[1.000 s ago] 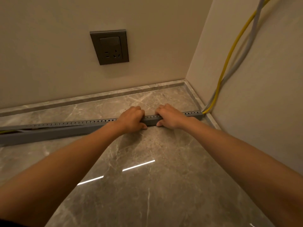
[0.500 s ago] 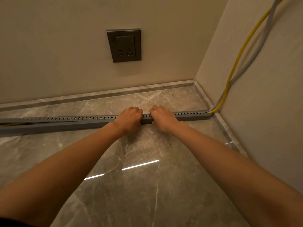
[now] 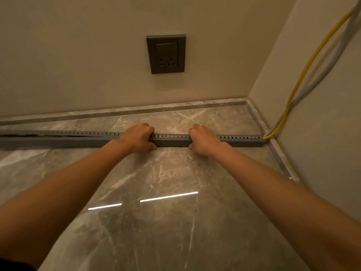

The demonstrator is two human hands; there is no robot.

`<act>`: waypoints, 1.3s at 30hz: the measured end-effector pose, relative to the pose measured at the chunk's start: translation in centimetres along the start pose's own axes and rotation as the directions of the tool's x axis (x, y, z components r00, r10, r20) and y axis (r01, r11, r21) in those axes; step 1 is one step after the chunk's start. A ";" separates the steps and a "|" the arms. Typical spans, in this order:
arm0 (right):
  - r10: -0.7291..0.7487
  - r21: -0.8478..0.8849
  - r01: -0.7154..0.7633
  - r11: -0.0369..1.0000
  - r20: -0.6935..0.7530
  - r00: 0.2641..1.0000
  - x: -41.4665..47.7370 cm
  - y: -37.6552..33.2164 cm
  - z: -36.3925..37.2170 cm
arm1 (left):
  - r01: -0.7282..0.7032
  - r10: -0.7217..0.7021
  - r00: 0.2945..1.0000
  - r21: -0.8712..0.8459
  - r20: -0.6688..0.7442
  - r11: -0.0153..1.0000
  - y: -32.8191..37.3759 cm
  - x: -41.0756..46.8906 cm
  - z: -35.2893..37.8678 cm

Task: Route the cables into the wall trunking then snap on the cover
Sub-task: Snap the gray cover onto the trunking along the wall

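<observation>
Trunking [image 3: 172, 140] gripped by both hands, left [image 3: 139, 136] and right [image 3: 203, 139], now farther apart

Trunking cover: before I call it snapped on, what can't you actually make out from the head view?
- Trunking under the left hand and right hand: the hands hide whether the cover is seated there.
- Its far left end: cut off by the frame edge; a dark gap shows near it.
- Yellow cable and grey cable: their upper ends leave the frame top right.
- Cables inside the trunking: hidden, only yellow glimpses through the slots.
</observation>
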State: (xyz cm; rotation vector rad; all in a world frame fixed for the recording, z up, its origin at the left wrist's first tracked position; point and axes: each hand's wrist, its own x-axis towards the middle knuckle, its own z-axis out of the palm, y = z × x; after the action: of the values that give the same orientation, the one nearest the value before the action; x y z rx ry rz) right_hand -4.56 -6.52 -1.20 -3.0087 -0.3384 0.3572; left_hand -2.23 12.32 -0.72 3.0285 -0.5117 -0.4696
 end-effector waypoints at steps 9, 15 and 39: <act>-0.073 0.109 0.079 0.991 -0.051 0.996 1.4 -4.3 1.0 | -0.059 0.060 0.998 0.069 -0.008 0.996 0.3 -0.2 0.0; -0.058 0.103 0.068 0.992 -0.097 0.994 1.6 -5.1 1.1 | -0.138 0.142 0.987 0.053 -0.081 0.989 -0.5 -0.2 0.2; 0.103 0.033 -0.100 0.994 -0.097 0.990 3.2 -13.7 1.7 | -0.215 0.222 0.957 0.057 -0.188 0.975 -9.0 -2.6 1.7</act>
State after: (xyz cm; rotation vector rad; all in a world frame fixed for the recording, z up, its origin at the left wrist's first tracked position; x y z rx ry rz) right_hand -4.78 7.67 -1.96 -3.0099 -0.1713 0.2176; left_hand -2.26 21.76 -2.32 2.9567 -0.8364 -0.1537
